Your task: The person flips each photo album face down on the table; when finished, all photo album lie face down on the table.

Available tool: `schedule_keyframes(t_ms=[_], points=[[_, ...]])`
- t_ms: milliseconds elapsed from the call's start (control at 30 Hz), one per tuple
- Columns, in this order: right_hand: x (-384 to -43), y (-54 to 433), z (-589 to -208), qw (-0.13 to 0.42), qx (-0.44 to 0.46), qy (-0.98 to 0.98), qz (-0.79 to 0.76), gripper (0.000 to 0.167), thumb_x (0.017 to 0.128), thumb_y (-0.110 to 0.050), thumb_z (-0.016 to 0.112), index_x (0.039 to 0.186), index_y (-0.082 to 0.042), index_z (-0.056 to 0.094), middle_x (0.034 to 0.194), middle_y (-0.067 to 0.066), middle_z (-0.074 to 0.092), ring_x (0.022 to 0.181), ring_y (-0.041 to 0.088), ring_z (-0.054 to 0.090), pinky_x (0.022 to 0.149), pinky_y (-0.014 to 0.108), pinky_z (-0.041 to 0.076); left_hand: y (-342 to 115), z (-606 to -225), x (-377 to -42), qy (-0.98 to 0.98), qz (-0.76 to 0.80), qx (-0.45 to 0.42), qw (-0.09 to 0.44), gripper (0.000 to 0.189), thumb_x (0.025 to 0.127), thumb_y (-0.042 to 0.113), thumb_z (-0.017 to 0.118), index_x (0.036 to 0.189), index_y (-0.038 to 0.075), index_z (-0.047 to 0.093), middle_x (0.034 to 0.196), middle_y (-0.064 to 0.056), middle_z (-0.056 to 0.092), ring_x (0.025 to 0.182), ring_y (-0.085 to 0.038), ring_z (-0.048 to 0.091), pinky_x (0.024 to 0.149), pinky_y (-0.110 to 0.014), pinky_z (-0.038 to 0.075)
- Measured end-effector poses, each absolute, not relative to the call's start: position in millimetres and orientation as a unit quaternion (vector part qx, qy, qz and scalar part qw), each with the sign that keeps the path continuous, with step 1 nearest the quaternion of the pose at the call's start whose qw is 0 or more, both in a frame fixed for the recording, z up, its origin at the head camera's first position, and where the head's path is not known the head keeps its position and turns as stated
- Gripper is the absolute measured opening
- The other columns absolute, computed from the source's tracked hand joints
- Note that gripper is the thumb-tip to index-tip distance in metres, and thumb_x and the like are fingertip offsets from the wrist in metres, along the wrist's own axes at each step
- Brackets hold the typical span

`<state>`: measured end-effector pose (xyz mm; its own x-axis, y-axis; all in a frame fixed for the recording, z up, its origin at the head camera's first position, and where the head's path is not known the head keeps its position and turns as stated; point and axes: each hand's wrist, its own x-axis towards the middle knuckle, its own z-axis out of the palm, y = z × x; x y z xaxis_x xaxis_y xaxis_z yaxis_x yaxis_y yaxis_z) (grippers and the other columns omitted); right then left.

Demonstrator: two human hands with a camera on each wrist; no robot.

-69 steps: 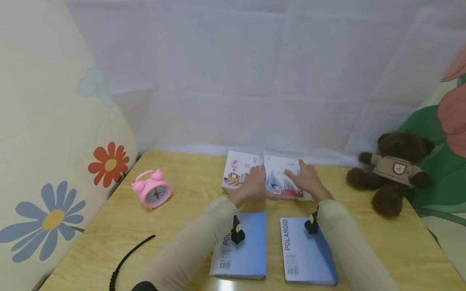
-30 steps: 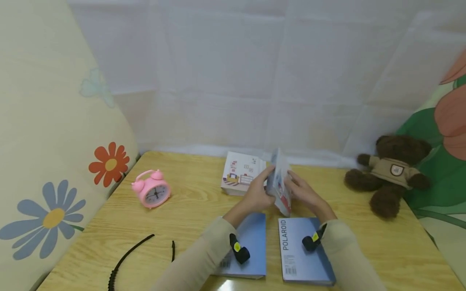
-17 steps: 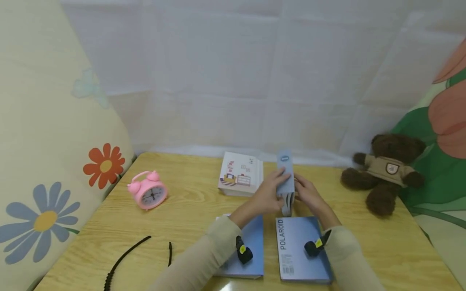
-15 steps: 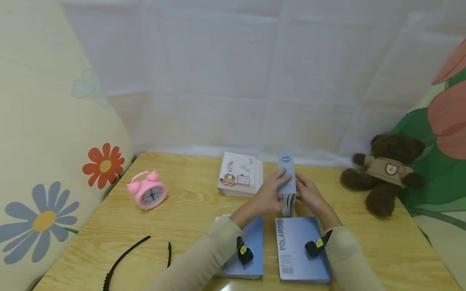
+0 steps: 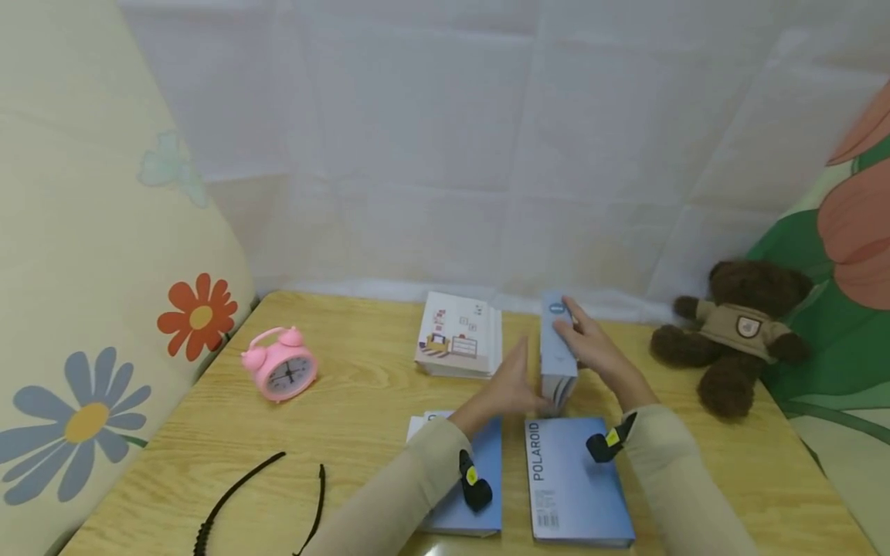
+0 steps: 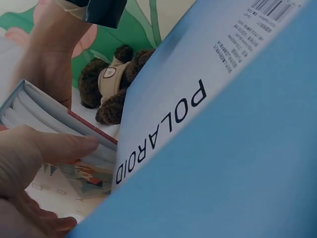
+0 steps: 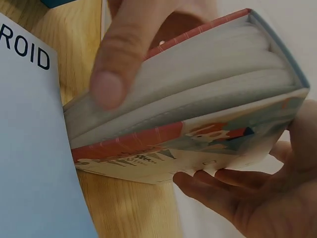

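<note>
Behind everything, white cloth (image 5: pixel 396 154): creased, hanging down to the back of the table.
Table (image 5: pixel 368 432): yellowish wood grain.
Bear (image 5: pixel 744 324): brown, beige shirt, far right.
Right blue book (image 5: pixel 579 488): flat, near side, lettered POLAROID.
Left blue book (image 5: pixel 489 452): flat, partly under the sleeve.
White book (image 5: pixel 455 332): flat at the back.
Blue-spined book (image 5: pixel 558 351): between the hands, on edge, spine up; table contact, cannot tell.
Left hand (image 5: pixel 509 386): fingers straight beside the left cover, thumb splayed across page ends.
Right hand (image 5: pixel 594 347): pinching spine and right cover.
Clock (image 5: pixel 283 367): pink, left.
</note>
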<state>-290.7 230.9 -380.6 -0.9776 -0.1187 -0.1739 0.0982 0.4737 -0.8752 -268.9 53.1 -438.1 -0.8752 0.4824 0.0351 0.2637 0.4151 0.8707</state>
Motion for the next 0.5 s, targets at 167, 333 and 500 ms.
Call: schedule_keyframes(t_ms=[167, 333, 500], points=[[-291.0, 229.7, -380.8, 0.107, -0.002, 0.845, -0.524, 0.067, 0.106, -0.037, 0.041, 0.161, -0.023, 0.005, 0.152, 0.034, 0.028, 0.120, 0.043, 0.052, 0.085, 0.045, 0.056, 53.8, -446.7, -274.7, 0.812, 0.510, 0.231, 0.165, 0.113, 0.073, 0.016, 0.088, 0.159, 0.014, 0.015, 0.150, -0.013, 0.044, 0.136, -0.033, 0.042, 0.113, -0.051, 0.033], [-289.8, 235.3, -384.2, 0.106, -0.016, 0.817, -0.566, 0.062, 0.107, -0.031, 0.040, 0.161, -0.024, 0.009, 0.155, 0.031, 0.027, 0.130, 0.046, 0.043, 0.093, 0.052, 0.052, 53.7, -446.9, -276.5, 0.807, 0.512, 0.257, 0.146, 0.111, 0.072, 0.011, 0.087, 0.159, 0.026, 0.019, 0.145, -0.006, 0.051, 0.132, -0.028, 0.047, 0.112, -0.052, 0.033], [-288.8, 245.3, -389.0, 0.102, -0.021, 0.792, -0.602, 0.059, 0.109, -0.025, 0.037, 0.161, -0.021, 0.011, 0.155, 0.029, 0.028, 0.133, 0.045, 0.041, 0.098, 0.053, 0.049, 56.6, -443.5, -276.6, 0.826, 0.478, 0.280, 0.104, 0.111, 0.069, 0.011, 0.089, 0.158, 0.021, 0.022, 0.149, -0.005, 0.046, 0.136, -0.024, 0.043, 0.114, -0.048, 0.031]])
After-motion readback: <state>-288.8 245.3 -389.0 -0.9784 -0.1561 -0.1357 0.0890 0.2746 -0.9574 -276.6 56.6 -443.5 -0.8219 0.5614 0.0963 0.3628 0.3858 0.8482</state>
